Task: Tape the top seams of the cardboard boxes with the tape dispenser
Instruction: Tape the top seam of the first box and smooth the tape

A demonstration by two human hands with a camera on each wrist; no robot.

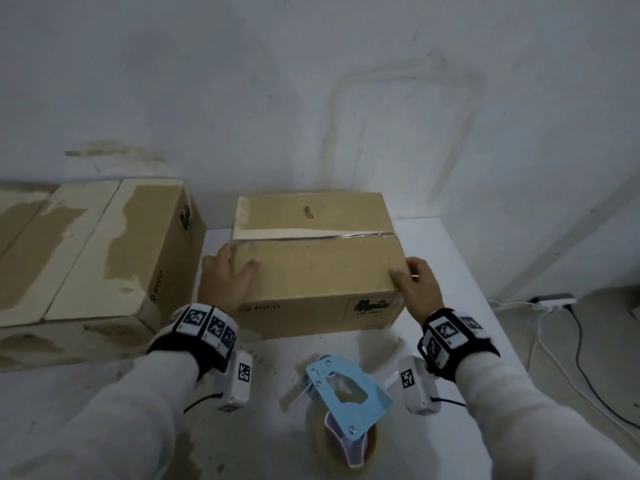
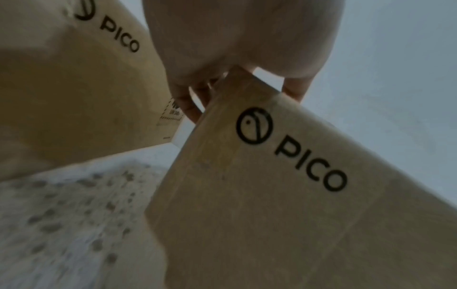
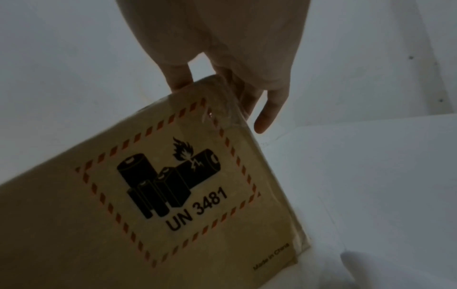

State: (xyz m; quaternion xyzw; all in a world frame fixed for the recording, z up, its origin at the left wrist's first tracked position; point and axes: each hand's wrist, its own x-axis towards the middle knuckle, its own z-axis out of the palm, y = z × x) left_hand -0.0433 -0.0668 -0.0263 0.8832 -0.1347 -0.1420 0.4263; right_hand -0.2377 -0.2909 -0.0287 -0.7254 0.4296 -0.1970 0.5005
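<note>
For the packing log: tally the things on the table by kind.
Boxes: 2, the middle box and the left box
Tape dispenser: 1
Total: 3
The far-left edge may hold another box; cannot tell.

We see matt brown cardboard on the centre box point(image 1: 311, 271), with a glossy clear tape strip point(image 1: 346, 236) crinkling along its seam. The left box point(image 1: 104, 244) has its top skin torn to pale, rough paper. The tape dispenser point(image 1: 372, 393) is smooth light-blue plastic with small metal screws point(image 1: 318, 384). The white table point(image 1: 460, 271) looks matt and smudged.
</note>
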